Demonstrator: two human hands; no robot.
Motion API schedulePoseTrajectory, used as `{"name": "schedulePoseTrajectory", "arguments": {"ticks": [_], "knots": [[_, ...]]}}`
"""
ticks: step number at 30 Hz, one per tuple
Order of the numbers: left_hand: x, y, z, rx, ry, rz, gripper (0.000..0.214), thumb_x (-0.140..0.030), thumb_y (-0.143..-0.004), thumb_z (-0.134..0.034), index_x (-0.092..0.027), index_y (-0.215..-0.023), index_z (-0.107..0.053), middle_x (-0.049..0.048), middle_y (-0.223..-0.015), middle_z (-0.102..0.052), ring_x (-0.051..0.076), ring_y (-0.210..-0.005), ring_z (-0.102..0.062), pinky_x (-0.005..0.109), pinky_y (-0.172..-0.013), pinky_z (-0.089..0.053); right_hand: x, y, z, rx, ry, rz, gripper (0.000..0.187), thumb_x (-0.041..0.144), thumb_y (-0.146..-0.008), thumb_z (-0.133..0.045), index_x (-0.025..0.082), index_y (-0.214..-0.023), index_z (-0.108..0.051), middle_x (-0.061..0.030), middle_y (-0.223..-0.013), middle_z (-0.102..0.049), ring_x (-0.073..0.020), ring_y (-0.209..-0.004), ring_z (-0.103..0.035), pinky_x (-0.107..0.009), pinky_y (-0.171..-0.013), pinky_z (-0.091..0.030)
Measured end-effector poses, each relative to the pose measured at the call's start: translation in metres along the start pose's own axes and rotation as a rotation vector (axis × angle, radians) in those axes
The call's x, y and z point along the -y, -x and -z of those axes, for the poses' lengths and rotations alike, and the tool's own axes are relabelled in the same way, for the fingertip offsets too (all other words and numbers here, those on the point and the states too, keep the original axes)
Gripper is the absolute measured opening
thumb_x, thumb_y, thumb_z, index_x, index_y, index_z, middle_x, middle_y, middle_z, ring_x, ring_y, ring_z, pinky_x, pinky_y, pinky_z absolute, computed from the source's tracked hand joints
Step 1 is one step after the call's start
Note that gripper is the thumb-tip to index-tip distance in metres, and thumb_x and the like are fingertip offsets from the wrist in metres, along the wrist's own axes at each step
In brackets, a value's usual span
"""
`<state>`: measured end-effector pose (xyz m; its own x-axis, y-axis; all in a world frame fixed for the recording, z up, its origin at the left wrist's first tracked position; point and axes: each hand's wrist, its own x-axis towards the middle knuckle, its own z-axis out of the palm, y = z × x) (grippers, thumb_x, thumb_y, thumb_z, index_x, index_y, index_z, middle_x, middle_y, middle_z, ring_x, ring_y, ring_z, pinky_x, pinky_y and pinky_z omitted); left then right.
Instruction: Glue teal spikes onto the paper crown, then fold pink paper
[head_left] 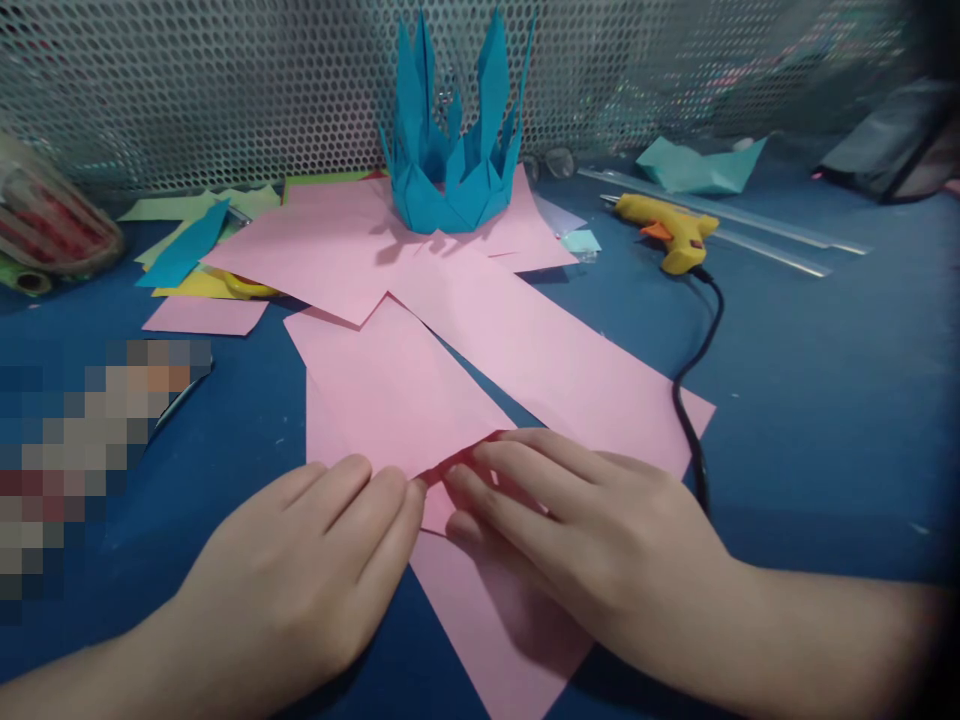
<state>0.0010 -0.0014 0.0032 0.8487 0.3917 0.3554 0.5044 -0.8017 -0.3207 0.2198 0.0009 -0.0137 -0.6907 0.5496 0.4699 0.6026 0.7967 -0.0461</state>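
Observation:
A pink sheet of paper (405, 390) lies before me, its near edge being turned up into a narrow fold. My left hand (322, 560) is closed on the left part of that edge, with the fingertips pressed together on the paper and the thumb hidden. Just to its right, the fingers of my right hand (570, 520) pinch the raised edge, some of them under the fold. Another pink sheet (517, 640) shows beneath my hands, pointing toward me. A long pink sheet (555, 340) slants away to the right.
A blue folded-paper crown (450, 190) stands at the back on pink paper. At the right rest a yellow glue gun (671, 230) with a black cord (697, 390), clear glue sticks (772, 255) and a teal folded paper (701, 165). A jar (52, 215) stands left, above a pixelated patch.

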Motion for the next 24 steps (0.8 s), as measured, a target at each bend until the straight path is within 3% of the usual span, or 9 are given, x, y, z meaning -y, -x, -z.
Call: {"name": "schedulePoseTrajectory", "arguments": {"ticks": [6, 12, 18, 24], "knots": [[-0.0003, -0.0012, -0.0012, -0.003, 0.008, 0.017, 0.036, 0.0, -0.096, -0.029, -0.008, -0.096, -0.064, 0.007, -0.079, -0.074, 0.019, -0.065, -0.063, 0.031, -0.056, -0.046, -0.0006, 0.0002, 0.0019, -0.008, -0.044, 0.001, 0.023, 0.016, -0.097, -0.049, 0.007, -0.104, -0.07, -0.008, -0.086, -0.073, -0.0217, -0.082, -0.07, -0.033, -0.064, -0.061], [0.003, 0.0033, -0.0038, 0.037, 0.062, 0.001, 0.032, -0.001, -0.094, -0.031, -0.003, -0.108, -0.059, 0.0096, -0.08, -0.074, 0.021, -0.065, -0.068, 0.031, -0.052, -0.049, -0.0019, 0.0005, 0.0021, -0.004, -0.117, -0.039, 0.025, 0.008, -0.096, -0.045, 0.008, -0.088, -0.068, -0.0101, -0.085, -0.073, -0.0213, -0.083, -0.071, -0.033, -0.069, -0.062], [0.002, -0.0004, -0.0046, 0.038, 0.077, 0.014, 0.03, -0.001, -0.095, -0.032, -0.004, -0.104, -0.06, 0.0077, -0.071, -0.072, 0.021, -0.058, -0.067, 0.031, -0.045, -0.047, -0.0024, 0.0015, 0.004, -0.001, -0.089, 0.021, 0.031, 0.005, -0.095, -0.041, 0.007, -0.089, -0.071, -0.011, -0.088, -0.075, -0.0237, -0.085, -0.073, -0.036, -0.072, -0.065], [-0.0007, -0.0008, -0.0067, 0.089, 0.24, 0.231, 0.03, -0.013, -0.102, -0.031, -0.014, -0.097, -0.061, 0.0041, -0.074, -0.069, 0.018, -0.058, -0.065, 0.029, -0.048, -0.049, -0.0013, 0.0023, 0.0042, -0.04, -0.059, 0.032, 0.026, 0.008, -0.096, -0.048, 0.005, -0.093, -0.073, -0.012, -0.091, -0.077, -0.0263, -0.092, -0.074, -0.039, -0.078, -0.065]]}}
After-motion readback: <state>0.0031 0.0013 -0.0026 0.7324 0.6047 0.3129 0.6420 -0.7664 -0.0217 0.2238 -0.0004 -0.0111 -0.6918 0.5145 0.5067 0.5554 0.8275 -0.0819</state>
